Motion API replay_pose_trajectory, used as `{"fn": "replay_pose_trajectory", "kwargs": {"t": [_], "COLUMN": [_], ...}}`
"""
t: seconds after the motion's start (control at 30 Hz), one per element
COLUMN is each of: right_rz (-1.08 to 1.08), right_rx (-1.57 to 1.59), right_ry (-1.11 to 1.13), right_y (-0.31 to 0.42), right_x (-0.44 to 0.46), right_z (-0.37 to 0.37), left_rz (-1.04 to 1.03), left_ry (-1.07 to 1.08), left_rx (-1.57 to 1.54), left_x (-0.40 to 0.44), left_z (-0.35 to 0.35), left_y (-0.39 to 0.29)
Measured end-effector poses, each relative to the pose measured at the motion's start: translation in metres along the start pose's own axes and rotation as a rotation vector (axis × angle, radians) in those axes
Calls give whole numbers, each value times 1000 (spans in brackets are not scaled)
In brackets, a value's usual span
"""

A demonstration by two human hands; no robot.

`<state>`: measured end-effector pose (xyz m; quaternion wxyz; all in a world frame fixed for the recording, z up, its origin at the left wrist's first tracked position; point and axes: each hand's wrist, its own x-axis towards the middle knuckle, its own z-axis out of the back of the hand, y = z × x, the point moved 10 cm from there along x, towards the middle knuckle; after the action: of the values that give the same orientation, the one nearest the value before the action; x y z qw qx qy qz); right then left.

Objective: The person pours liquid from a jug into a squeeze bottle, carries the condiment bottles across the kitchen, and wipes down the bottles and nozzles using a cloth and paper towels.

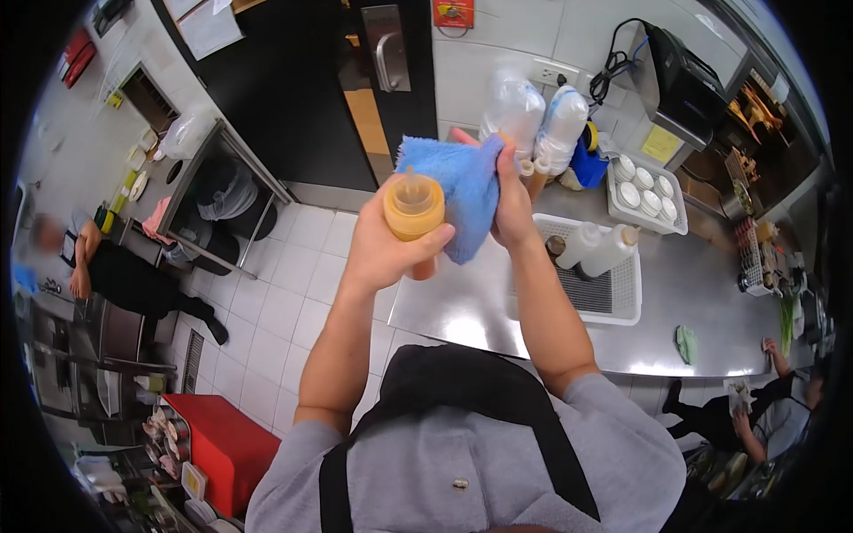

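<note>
Our left hand has its fingers wrapped round an amber squeeze bottle, the thumb laid across its side and the nozzle pointing up toward us. We have the bottle held up off the bench, near that bench's left end. Just to its right hangs a blue cloth, gathered in our right hand, whose fingers are bent in on the fabric. Looking from above, we can't be sure whether cloth and bottle touch. We judge this to be a wiping step; the next move would call for a firm left hold, without squeezing, as the cloth is worked round the sides. Farther right, a white basket on the bench holds white bottles.
</note>
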<state>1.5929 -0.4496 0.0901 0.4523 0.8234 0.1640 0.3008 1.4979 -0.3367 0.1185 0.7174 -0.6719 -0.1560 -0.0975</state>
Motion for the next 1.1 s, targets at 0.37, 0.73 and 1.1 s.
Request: {"fn": "replay_pose_trajectory", "kwargs": {"t": [0.37, 0.73, 1.1], "right_rz": [-218, -217, -3], "right_rx": [-245, 709, 121], "right_ry": [-472, 3, 41], "right_y": [-32, -121, -60], "right_x": [-41, -40, -59], "right_z": [87, 33, 29], "left_rz": [28, 273, 227], "left_ry": [23, -7, -178], "left_rx": [182, -412, -208], "left_x": [11, 10, 7], "left_z": [3, 18, 34], "left_y": [13, 51, 47]}}
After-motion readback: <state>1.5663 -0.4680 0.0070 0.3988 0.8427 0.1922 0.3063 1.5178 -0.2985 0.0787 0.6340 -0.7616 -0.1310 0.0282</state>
